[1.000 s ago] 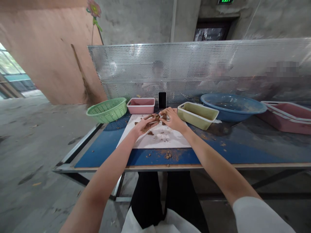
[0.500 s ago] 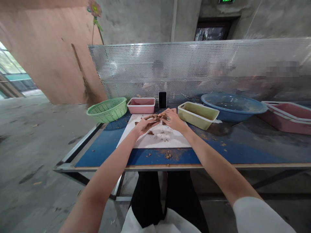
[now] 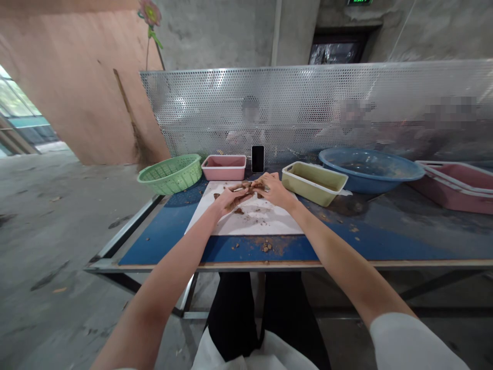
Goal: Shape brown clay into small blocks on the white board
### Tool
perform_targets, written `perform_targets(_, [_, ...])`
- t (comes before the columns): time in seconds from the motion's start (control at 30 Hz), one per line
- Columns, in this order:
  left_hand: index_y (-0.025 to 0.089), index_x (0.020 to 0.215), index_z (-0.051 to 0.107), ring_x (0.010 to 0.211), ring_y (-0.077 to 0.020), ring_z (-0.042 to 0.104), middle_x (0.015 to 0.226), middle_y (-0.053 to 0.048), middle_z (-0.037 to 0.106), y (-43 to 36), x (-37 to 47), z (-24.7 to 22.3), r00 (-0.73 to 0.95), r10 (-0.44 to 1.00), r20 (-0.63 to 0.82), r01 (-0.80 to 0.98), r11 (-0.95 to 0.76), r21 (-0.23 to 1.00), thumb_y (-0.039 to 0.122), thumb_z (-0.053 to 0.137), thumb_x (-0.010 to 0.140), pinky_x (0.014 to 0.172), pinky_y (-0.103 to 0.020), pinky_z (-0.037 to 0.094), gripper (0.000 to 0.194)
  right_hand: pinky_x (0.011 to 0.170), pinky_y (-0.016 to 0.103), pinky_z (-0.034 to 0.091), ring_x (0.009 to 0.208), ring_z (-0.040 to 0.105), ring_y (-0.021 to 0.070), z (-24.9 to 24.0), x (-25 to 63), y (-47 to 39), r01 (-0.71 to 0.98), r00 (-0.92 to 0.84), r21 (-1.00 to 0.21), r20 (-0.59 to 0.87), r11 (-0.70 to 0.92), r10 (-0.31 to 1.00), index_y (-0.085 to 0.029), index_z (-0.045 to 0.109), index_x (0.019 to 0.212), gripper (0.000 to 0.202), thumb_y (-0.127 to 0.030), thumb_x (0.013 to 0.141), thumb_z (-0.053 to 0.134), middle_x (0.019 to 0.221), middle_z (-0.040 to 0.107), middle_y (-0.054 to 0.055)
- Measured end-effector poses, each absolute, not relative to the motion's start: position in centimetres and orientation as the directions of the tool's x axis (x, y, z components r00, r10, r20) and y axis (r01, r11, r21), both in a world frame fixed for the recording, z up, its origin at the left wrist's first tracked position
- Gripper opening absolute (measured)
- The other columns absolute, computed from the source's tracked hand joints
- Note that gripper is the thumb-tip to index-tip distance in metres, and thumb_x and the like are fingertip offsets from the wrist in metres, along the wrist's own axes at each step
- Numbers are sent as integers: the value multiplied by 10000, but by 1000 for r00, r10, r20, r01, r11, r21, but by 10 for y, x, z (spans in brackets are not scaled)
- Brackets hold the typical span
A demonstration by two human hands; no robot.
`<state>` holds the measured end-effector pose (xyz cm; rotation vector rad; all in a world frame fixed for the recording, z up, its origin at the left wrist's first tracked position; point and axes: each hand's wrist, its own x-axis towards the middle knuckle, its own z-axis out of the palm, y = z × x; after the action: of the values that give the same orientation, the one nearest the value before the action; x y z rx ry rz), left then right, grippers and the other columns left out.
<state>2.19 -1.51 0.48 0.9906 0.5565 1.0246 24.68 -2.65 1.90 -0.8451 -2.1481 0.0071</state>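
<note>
Over the far part of a white board, my left hand and my right hand come together at the fingertips. Both are closed around a small brown lump of clay, smeared with the same brown stuff; the fingers hide much of it. A loose brown crumb lies on the board below my left hand. Another dark brown piece sits by the left wrist. Smaller specks are scattered across the board's near half.
Along the back stand a green basket, a pink tub, an upright phone, a yellow-green tub, a blue basin and reddish tubs. A perforated metal screen rises behind. Crumbs lie near the table's front edge.
The fingers have shifted slightly around the brown lump; my left fingers have curled a little closer to it. Everything else has stayed in place.
</note>
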Motion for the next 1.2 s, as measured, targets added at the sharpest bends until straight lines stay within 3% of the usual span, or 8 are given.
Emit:
perform_targets(0.37, [83,1017,808,955,-202,804,1081,-136,820,-16,23,6,410,912,8,-435,187,881,10,843,808,1117,-371,576,224,1032,480,368,1101,604,286,28,246,-35,645,-513,-146,646,750,566,-223,687,1077,264,-423,1103,518,1084,736,103])
perform_targets(0.57, [114,1008,820,1022,-200,791,1138,-119,823,-17,25,10,372,925,72,-462,118,879,23,842,802,1143,-368,558,226,976,468,341,1014,618,274,32,244,-44,690,-414,-182,695,701,588,-221,628,1087,259,-476,1048,626,976,722,66])
perform_targets(1.2, [107,1021,825,1028,-210,786,1159,-129,814,-14,25,4,384,914,135,-480,72,874,67,899,757,1142,-384,548,277,973,460,346,986,633,246,21,240,-33,673,-371,-241,709,700,600,-217,685,1019,276,-476,1067,605,928,722,55])
